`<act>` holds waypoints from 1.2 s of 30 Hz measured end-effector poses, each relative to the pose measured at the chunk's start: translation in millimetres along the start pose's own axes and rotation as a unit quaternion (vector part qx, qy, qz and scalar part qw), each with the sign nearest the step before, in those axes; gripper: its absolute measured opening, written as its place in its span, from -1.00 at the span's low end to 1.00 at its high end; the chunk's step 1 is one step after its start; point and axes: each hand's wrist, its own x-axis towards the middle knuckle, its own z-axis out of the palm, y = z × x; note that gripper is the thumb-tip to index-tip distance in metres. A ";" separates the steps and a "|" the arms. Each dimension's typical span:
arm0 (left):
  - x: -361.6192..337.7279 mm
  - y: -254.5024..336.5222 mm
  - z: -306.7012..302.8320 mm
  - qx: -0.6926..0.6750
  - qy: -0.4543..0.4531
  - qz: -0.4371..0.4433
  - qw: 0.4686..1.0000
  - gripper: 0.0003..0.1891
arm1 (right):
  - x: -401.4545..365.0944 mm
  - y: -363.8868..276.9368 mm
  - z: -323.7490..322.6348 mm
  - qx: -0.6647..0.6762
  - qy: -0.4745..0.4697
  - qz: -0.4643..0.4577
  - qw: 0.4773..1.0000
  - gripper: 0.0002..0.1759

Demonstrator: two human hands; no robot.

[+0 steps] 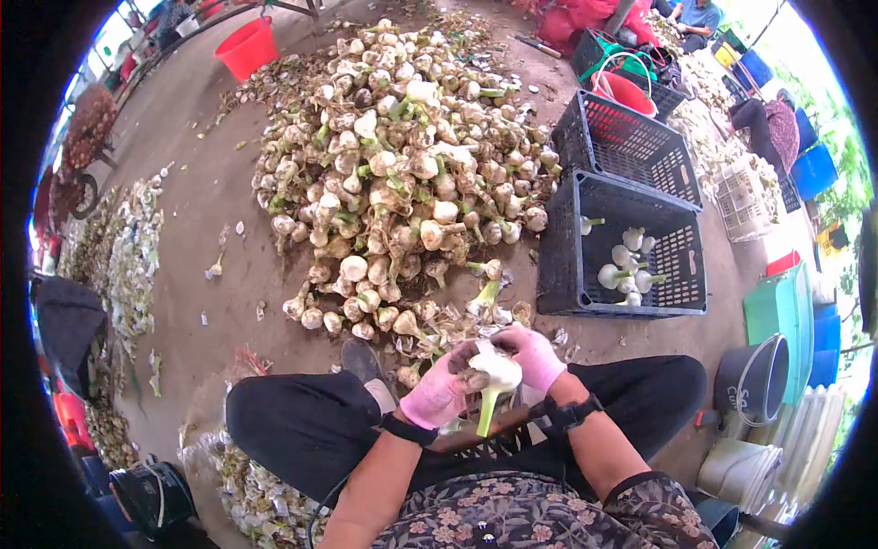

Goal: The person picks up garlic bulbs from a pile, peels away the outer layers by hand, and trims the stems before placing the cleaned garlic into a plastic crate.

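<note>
Between my gloved hands, in front of my lap, is a white garlic bulb point(498, 370) with its green stem pointing down toward me. My left hand point(437, 388), in a pink glove, is closed on the bulb's left side. My right hand point(532, 357), gloved the same way, grips it from the upper right. Loose whitish skin hangs by the left fingers. Just beyond my hands a large heap of untrimmed garlic point(393, 174) spreads over the ground. To the right, a black plastic crate point(562, 247) holds several cleaned bulbs point(631, 265).
Behind that crate stands another black crate point(585, 137), with a red bucket point(626, 91) beyond it. Another red bucket point(247, 48) is at the upper left. Peeled skins point(137, 256) litter the left ground. A dark bucket point(752, 375) stands right. Other people sit at the upper right.
</note>
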 end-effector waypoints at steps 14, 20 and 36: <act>5.1 1.3 12.3 0.320 0.077 0.091 0.940 -0.41 | 4.8 -24.5 -27.1 0.004 0.036 0.044 0.998 -0.73; 17.4 0.2 0.8 0.363 0.162 0.087 0.913 -0.42 | -6.5 -57.7 -55.3 0.165 -0.006 -0.022 0.986 -0.46; 26.6 2.3 1.5 0.193 0.180 0.066 0.962 -0.50 | -9.4 -6.9 -30.3 0.073 -0.036 0.026 0.996 -0.39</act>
